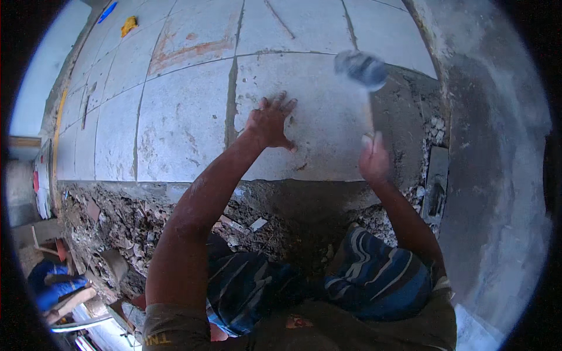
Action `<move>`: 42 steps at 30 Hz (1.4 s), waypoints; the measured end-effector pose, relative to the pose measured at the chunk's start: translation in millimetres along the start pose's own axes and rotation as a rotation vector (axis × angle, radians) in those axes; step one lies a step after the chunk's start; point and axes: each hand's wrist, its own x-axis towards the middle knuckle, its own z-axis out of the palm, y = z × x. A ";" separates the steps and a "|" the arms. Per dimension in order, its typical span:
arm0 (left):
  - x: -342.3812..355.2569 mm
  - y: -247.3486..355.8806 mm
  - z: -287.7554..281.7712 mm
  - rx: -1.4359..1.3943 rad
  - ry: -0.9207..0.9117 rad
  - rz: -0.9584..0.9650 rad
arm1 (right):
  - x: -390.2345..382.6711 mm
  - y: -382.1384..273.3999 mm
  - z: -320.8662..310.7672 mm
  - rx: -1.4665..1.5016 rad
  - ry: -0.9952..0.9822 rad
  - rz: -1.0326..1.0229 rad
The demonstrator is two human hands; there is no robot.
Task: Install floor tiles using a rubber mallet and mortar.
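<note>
head view: tile (328, 131) abuts jointed tiles (181, 120) left and far; near edge meets mortar (316, 202) and rubble (132, 219); more mortar right, then concrete (492, 152). tile surface runs between hands. left hand (271, 124) spread, palm down on tile's left part. right hand (374, 159) wrapped round mallet (360, 69) handle, near tile's right edge; blurred head at far right corner.
</note>
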 end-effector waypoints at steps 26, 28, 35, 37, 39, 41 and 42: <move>-2.0 6.1 -5.6 0.012 0.021 -0.012 | -86.3 32.5 -17.0 -0.241 -0.567 0.185; -0.2 1.4 0.4 0.017 0.012 -0.039 | -99.4 44.9 -7.6 -0.123 -0.404 0.070; 4.0 -7.0 19.0 0.019 0.097 0.025 | -81.4 57.2 -9.9 -0.247 -0.357 0.111; 3.8 -10.2 25.4 -0.003 0.060 -0.012 | -50.5 9.2 -29.0 0.145 -0.225 0.029; 2.6 -1.6 12.8 -0.009 0.111 -0.001 | -29.4 -2.8 -43.7 0.318 -0.209 0.017; -1.3 2.3 5.4 -0.002 0.102 -0.016 | -9.4 14.3 -38.4 0.486 -0.174 0.011; 0.3 8.2 1.3 0.008 0.097 -0.007 | -1.8 42.0 -23.9 0.419 -0.097 -0.036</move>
